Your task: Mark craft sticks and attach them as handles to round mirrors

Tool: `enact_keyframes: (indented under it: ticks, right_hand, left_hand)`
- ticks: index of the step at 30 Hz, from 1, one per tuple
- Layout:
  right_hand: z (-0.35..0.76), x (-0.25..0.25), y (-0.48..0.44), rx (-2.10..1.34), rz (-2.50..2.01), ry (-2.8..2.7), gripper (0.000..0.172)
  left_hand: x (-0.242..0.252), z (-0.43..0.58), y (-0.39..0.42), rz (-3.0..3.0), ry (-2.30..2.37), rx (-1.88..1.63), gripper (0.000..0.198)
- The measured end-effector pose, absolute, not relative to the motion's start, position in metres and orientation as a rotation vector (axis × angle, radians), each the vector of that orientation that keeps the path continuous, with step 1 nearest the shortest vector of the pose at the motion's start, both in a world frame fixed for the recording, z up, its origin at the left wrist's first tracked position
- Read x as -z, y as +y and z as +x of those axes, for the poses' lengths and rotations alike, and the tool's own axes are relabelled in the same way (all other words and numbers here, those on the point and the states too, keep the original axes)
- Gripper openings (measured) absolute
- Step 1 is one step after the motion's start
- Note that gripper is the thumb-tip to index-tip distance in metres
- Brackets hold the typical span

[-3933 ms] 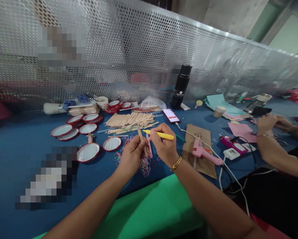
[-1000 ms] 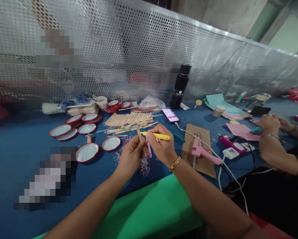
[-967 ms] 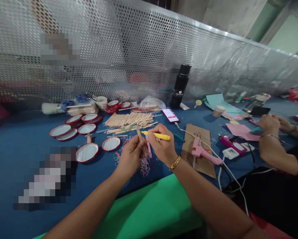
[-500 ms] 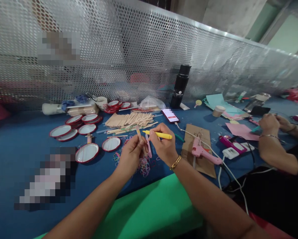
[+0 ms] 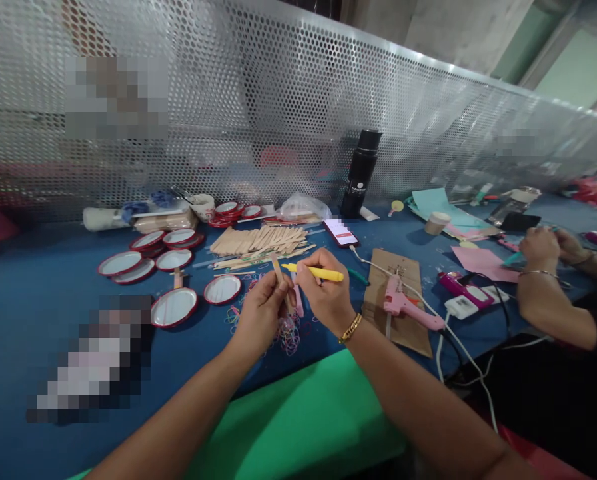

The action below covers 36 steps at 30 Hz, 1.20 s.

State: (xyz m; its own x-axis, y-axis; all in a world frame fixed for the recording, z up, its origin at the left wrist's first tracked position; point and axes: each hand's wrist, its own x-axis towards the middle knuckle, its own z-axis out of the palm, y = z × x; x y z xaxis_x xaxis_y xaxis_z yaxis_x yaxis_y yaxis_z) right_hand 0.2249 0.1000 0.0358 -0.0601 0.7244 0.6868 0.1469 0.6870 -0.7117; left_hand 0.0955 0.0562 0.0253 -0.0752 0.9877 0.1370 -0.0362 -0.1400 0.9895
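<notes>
Between the fingers of my left hand (image 5: 264, 308) a wooden craft stick (image 5: 277, 267) stands upright, its top end showing a yellowish mark. My right hand (image 5: 323, 290) grips a yellow marker (image 5: 318, 273), whose tip points left and lies close to the stick's upper part; whether it touches I cannot tell. Below both hands lies a tangle of colourful rubber bands (image 5: 289, 337). Just behind them is a pile of wooden craft sticks (image 5: 258, 240). A round red-rimmed lid (image 5: 222, 289) lies left of my left hand.
More red-rimmed lids (image 5: 174, 307) lie at the left. A phone (image 5: 341, 232) and a black bottle (image 5: 362, 175) are behind. A pink glue gun (image 5: 403, 303) rests on cardboard (image 5: 418, 337) at right, with cables (image 5: 471, 360) nearby. Further right are a co-worker's hands (image 5: 543, 250).
The marker and my right hand have shifted slightly left, toward the stick. A yellowish mark now shows near the stick's top. My left hand keeps its hold.
</notes>
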Motion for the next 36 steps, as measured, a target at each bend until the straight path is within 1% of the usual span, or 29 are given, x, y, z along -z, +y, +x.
enact_keyframes:
  ticks: [5, 11, 16, 19, 22, 25, 26, 31, 36]
  right_hand:
    - [0.224, -0.034, 0.099, -0.606, -0.732, -1.625, 0.013]
    - [0.226, -0.036, 0.103, -0.562, -0.741, -1.579, 0.016]
    - [0.223, -0.035, 0.102, -0.786, -0.595, -1.531, 0.004]
    - [0.222, -0.033, 0.103, -0.815, -0.606, -1.514, 0.008]
    - [0.223, -0.034, 0.103, -0.784, -0.7, -1.519, 0.004]
    - [0.224, -0.036, 0.101, -0.686, -0.758, -1.563, 0.02]
    - [0.224, -0.037, 0.101, -0.665, -0.763, -1.57, 0.022]
    - [0.223, -0.037, 0.1, -0.688, -0.765, -1.539, 0.014]
    - [0.222, -0.034, 0.1, -0.66, -0.739, -1.583, 0.018]
  left_hand:
    - [-0.024, 0.097, 0.056, 1.257, 1.15, -1.38, 0.035]
    - [-0.028, 0.096, 0.056, 1.242, 1.185, -1.381, 0.031]
    - [-0.031, 0.097, 0.055, 1.199, 1.161, -1.385, 0.033]
    - [-0.031, 0.098, 0.055, 1.184, 1.161, -1.387, 0.035]
    - [-0.029, 0.097, 0.055, 1.185, 1.175, -1.378, 0.036]
    - [-0.028, 0.097, 0.054, 1.207, 1.185, -1.374, 0.036]
    - [-0.028, 0.097, 0.054, 1.213, 1.188, -1.373, 0.036]
    - [-0.026, 0.098, 0.055, 1.232, 1.186, -1.355, 0.037]
    - [-0.02, 0.099, 0.056, 1.256, 1.168, -1.368, 0.036]
